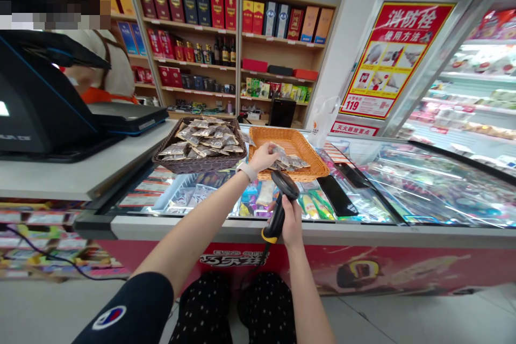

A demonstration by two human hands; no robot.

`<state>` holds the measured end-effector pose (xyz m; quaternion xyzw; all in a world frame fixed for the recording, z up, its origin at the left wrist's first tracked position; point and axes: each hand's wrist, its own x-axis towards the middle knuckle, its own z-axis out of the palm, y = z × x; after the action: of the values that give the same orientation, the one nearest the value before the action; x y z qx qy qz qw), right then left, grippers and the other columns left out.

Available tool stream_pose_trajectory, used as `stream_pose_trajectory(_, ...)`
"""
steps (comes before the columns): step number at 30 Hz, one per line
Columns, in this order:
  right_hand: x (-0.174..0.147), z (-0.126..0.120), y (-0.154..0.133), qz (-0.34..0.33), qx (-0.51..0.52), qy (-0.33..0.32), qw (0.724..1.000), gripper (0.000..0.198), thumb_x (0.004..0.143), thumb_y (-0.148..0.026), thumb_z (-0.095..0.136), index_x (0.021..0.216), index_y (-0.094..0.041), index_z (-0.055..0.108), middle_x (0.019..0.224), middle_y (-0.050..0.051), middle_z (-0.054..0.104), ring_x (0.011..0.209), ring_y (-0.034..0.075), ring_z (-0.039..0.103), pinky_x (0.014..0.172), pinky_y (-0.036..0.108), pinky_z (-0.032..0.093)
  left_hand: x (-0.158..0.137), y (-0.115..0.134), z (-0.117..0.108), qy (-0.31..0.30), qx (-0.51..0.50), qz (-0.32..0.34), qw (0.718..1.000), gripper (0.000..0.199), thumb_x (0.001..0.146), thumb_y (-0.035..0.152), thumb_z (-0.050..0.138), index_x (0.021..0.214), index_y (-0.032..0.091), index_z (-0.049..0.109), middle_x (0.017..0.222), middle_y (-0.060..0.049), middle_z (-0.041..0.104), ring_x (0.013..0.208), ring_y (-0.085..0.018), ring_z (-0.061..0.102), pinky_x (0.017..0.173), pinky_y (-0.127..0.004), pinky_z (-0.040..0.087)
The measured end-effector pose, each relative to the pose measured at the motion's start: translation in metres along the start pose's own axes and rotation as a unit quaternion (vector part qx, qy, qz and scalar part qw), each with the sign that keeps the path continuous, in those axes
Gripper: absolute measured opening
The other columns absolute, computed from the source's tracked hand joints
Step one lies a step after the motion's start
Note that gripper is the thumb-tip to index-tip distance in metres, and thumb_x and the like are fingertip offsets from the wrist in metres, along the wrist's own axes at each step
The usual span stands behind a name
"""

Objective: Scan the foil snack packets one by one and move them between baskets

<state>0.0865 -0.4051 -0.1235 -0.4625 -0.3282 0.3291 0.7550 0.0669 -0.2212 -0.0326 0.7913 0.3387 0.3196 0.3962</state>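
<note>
My left hand (263, 157), with a pale band on its wrist, reaches over the orange wicker basket (315, 173). Its fingers are closed on a small clear packet (279, 150); a few similar packets (296, 162) lie in the basket just below and beside it. My right hand (293, 221) is wrapped round the handle of a black barcode scanner (278, 216) with a yellow base end. The scanner's head tilts up toward the orange basket. To the left, a dark brown wicker basket (193, 165) holds a heap of such packets (209, 137).
Both baskets stand on a glass-topped chest freezer (258, 228). A black phone (337, 195) lies on the glass, a clear plastic bag (324, 118) stands behind. At left are a counter (80, 177), a black checkout terminal (44, 97) and another person (115, 67).
</note>
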Motion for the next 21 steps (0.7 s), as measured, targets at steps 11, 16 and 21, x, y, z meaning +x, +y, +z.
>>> stream_pose_trajectory(11, -0.001, 0.004, -0.002, -0.001, 0.031, 0.006, 0.999, 0.052, 0.087, -0.066, 0.063, 0.107, -0.018, 0.066, 0.056, -0.002, 0.067, 0.038, 0.016, 0.058, 0.038, 0.025, 0.046, -0.025, 0.006, -0.037, 0.069, 0.277, 0.061, 0.956, 0.039, 0.1, 0.043, 0.041, 0.116, 0.027, 0.074, 0.129, -0.007, 0.069, 0.127, -0.031, 0.052, 0.106, -0.048, 0.036)
stream_pose_trajectory(16, -0.001, 0.002, -0.004, 0.003, 0.043, -0.076, 0.996, 0.051, 0.091, -0.065, 0.06, 0.113, -0.019, 0.065, 0.05, -0.004, 0.063, 0.04, 0.016, 0.058, 0.041, 0.024, 0.046, -0.045, -0.025, -0.148, 0.244, 0.325, -0.041, 0.913, 0.04, 0.096, 0.037, 0.041, 0.118, 0.021, 0.07, 0.126, -0.011, 0.07, 0.123, -0.034, 0.054, 0.105, -0.05, 0.037)
stream_pose_trajectory(21, -0.002, -0.004, -0.005, 0.018, 0.014, -0.151, 0.988, 0.054, 0.089, -0.074, 0.058, 0.077, -0.021, 0.062, 0.05, 0.0, 0.065, 0.04, 0.015, 0.057, 0.041, 0.026, 0.045, -0.06, -0.074, -0.231, 0.241, 0.437, -0.22, 0.838, 0.061, 0.084, 0.06, 0.052, 0.119, 0.013, 0.069, 0.139, -0.027, 0.056, 0.131, -0.049, 0.043, 0.105, -0.062, 0.032)
